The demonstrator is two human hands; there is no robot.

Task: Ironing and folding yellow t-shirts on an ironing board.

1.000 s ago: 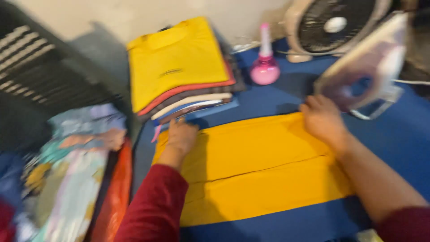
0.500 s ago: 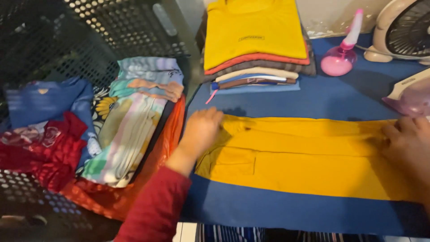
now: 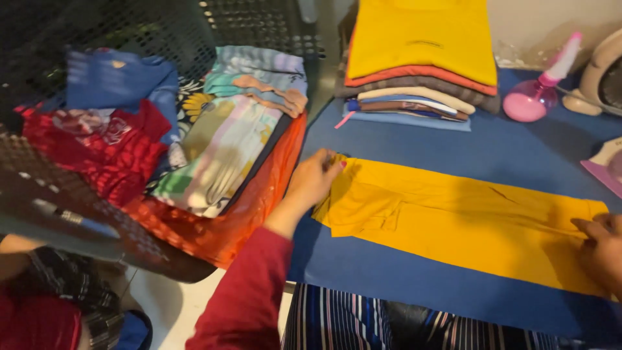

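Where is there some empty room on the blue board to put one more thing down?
Blue board is bare between the folded stack and the yellow garment, and along the near edge below it. The basket is crowded with clothes.

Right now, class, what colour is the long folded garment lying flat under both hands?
Yellow-orange long folded garment, clearest in the head view.

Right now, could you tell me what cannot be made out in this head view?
- Right hand: cut off by the right edge; its grip on the yellow garment is unclear.
- Iron: mostly beyond the right edge.
- Folded stack: lower pieces show edges only, covered by the top one.
- Clothes in the basket: blurred, overlapping.
- Left hand: fingertips rest on the garment's end.
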